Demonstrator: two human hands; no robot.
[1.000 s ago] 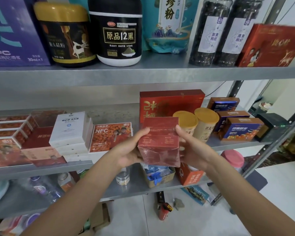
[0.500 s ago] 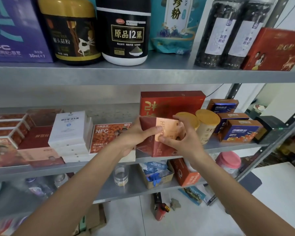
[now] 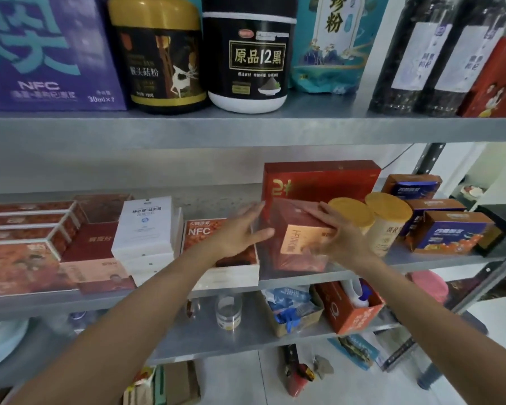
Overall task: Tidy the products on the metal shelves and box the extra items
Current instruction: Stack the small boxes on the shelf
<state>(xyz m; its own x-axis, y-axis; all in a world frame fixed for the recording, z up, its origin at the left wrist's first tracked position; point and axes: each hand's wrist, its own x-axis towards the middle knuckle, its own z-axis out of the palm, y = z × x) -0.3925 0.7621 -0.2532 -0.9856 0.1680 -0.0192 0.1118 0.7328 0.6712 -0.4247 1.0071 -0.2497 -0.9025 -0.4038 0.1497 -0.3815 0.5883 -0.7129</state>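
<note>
A small dark red box [image 3: 292, 247] with a gold label stands on the middle metal shelf [image 3: 421, 260], just in front of a larger red box [image 3: 319, 179]. My right hand [image 3: 333, 235] lies over its top and right side, gripping it; the hand is blurred. My left hand [image 3: 240, 229] is beside the box's left face, fingers spread, thumb at the box's edge. To the left lies an orange NFC box [image 3: 200, 232]. Two yellow-lidded cans [image 3: 389, 217] stand close on the right.
White boxes [image 3: 145, 226] and red boxes [image 3: 27, 226] fill the shelf's left; blue-and-orange boxes [image 3: 453, 232] its right. Jars [image 3: 246, 54] and bottles stand on the upper shelf. The lower shelf holds a clear jar [image 3: 229, 312], a cardboard tray [image 3: 292, 320] and an orange box [image 3: 354, 314].
The small red box went from mid-air in both hands, was turned, and now rests on the middle shelf. My left hand has opened and come off its side.
</note>
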